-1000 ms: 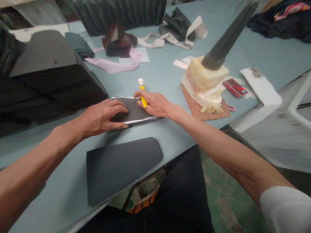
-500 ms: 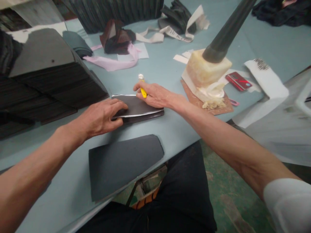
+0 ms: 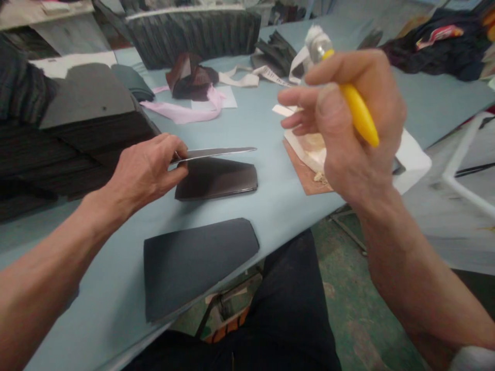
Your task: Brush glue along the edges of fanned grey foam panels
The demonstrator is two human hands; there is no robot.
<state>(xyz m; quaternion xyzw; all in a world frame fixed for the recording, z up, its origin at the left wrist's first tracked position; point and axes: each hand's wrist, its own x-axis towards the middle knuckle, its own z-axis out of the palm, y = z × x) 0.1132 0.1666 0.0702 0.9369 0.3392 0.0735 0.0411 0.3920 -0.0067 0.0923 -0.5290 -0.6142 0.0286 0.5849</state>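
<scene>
My left hand [image 3: 145,167] pinches one end of a thin dark panel [image 3: 220,152] with a pale edge, holding it tilted nearly edge-on to me. Below it on the table lies a small stack of dark brown panels [image 3: 220,181]. Raised at the right, close to the camera, my right hand [image 3: 363,118] grips a yellow-handled brush [image 3: 360,114] with a white tip pointing up and left. A larger dark grey panel [image 3: 199,268], maybe more than one layer, lies near the table's front edge.
Tall stacks of dark panels [image 3: 93,103] stand at the left. Behind are a pink cloth strip [image 3: 185,113], white tape [image 3: 242,80] and a row of dark pieces [image 3: 193,38]. A brown board [image 3: 299,167] with a pale block lies partly behind my right hand.
My right hand has moved up and right, off the panel, with the brush still in it. My left hand has lifted the top panel from the stack and tilted it.
</scene>
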